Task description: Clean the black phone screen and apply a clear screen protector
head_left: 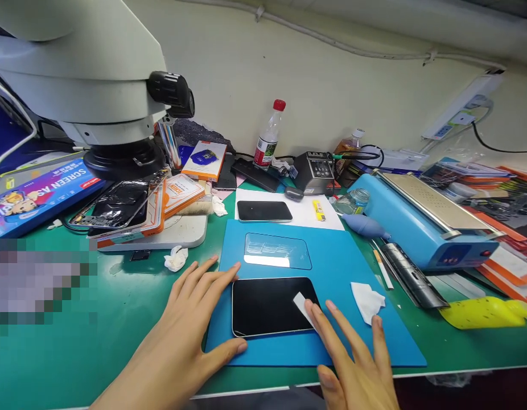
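A smartphone (272, 307) with a dark screen and light frame lies flat on a blue mat (332, 347). My left hand (190, 319) is spread beside its left edge, fingertips at the upper left corner and thumb near the lower left. Over the phone's right part, my right hand (353, 359) has its fingers stretched apart. One fingertip rests on a narrow white strip (303, 307) lying slantwise on the screen; the strip's lower end is hidden. Above the phone lies a clear, dark-edged glass panel (277, 250). A crumpled white wipe (367, 302) sits to the right.
A microscope (118, 102) looms at left over phone parts and boxes (184, 196). Behind the mat, another phone (264, 211) lies on white paper. On the right stand a blue heated plate machine (421, 222), an air blower (366, 226) and a yellow bottle (481, 313).
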### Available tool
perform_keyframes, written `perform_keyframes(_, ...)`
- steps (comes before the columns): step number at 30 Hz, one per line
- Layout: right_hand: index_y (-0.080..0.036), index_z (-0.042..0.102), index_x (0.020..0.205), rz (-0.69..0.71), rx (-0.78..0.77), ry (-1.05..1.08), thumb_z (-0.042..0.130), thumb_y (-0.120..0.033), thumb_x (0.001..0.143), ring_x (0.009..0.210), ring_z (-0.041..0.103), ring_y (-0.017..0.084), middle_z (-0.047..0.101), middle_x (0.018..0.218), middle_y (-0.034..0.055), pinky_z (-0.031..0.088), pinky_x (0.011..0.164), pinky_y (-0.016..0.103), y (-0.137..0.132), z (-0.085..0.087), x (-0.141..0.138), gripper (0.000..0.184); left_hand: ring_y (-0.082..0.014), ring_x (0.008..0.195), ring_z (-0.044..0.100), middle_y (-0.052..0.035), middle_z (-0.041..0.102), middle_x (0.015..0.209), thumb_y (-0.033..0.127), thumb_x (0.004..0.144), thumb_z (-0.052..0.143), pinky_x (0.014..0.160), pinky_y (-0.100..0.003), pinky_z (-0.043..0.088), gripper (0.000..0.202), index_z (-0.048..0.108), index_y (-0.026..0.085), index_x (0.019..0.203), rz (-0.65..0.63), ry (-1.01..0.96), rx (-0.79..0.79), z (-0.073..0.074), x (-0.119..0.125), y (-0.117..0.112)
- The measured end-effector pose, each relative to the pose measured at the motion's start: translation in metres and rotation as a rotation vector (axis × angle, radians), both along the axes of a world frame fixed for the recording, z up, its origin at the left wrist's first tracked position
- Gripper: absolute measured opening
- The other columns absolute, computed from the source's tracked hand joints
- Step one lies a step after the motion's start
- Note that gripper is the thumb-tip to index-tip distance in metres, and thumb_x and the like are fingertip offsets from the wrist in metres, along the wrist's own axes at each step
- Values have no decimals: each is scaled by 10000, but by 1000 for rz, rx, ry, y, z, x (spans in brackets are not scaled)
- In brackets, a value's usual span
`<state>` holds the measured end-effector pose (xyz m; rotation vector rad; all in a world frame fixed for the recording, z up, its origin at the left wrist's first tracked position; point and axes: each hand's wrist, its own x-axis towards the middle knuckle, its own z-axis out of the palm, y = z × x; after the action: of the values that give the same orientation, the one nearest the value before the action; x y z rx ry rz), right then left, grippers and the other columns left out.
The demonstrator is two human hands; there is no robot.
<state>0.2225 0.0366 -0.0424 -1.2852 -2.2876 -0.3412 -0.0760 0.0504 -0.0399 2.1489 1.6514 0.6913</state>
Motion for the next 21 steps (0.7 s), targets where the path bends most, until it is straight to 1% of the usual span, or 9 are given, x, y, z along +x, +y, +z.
perform_keyframes(2, -104, 326, 1723, -2, 24, 12, 273, -478, 1182, 1503, 585, 287, 659, 1553, 96, 123, 1407, 588, -1, -4, -17, 661, -390, 1652, 351, 6, 559, 1674, 415, 985, 749, 1273, -724, 390, 934, 174, 526, 1713, -7, 12, 30, 1, 1, 0)
perform_keyframes(4, -66, 339, 1709, 68, 46, 15, 287, -532, 1173, 1492, 596, 297, 672, 1532, 117, 103, 1408, 594, -3, -11, -43, 712, -384, 1652, 351, 0, 583, 1648, 393, 974, 750, 1308, -711, 330, 953, 170, 500, 1723, -19, 26, 54, 2, 1, 0)
perform_keyframes(6, -66, 431, 1662, 166, 48, 26, 328, -562, 1164, 1479, 609, 291, 692, 1503, 101, 64, 1410, 580, -9, -21, -69, 710, -375, 1658, 339, -4, 593, 1634, 343, 963, 735, 1340, -695, 263, 971, 159, 476, 1733, -39, 42, 72, 3, 1, 0)
perform_keyframes(9, -99, 557, 1574, 155, 22, 121, 336, -536, 1162, 1451, 635, 292, 711, 1471, 69, 85, 1404, 600, -17, -31, -88, 640, -365, 1667, 321, -18, 578, 1643, 299, 967, 696, 1355, -676, 217, 950, 164, 452, 1739, -71, 62, 83, 3, 1, 0)
perform_keyframes(11, -136, 558, 1582, 142, 10, 102, 346, -509, 1161, 1436, 650, 281, 711, 1466, 35, 62, 1401, 604, -18, -31, -76, 601, -361, 1666, 320, -21, 570, 1646, 342, 993, 678, 1355, -671, 213, 897, 182, 450, 1733, -69, 55, 82, 3, 2, -1)
perform_keyframes(13, -169, 501, 1637, 163, 17, -15, 363, -509, 1163, 1431, 653, 254, 692, 1489, -2, -12, 1401, 556, -16, -23, -49, 600, -356, 1665, 317, -14, 570, 1643, 405, 1031, 646, 1352, -669, 217, 829, 198, 459, 1727, -39, 38, 80, 2, 3, -2)
perform_keyframes(15, -113, 395, 1693, 157, 18, -114, 310, -581, 1166, 1450, 634, 267, 669, 1522, 11, -30, 1399, 545, -13, -12, -19, 710, -356, 1667, 309, -3, 568, 1642, 458, 1061, 608, 1349, -669, 228, 772, 213, 472, 1723, 0, 31, 74, 0, 5, -3)
perform_keyframes(18, -127, 320, 1727, -15, -14, -40, 243, -500, 1187, 1521, 564, 280, 671, 1534, 29, 63, 1406, 579, -13, 1, 6, 661, -371, 1660, 324, 3, 570, 1643, 517, 1081, 573, 1337, -679, 258, 732, 226, 483, 1725, 18, 37, 71, -2, 5, -3)
perform_keyframes(21, -146, 338, 1723, -76, -17, 21, 252, -451, 1191, 1561, 517, 271, 662, 1555, 42, 114, 1405, 571, -12, 4, 4, 619, -382, 1645, 349, 1, 581, 1634, 537, 1083, 568, 1315, -700, 291, 733, 221, 491, 1727, 7, 47, 80, -4, 4, -3)
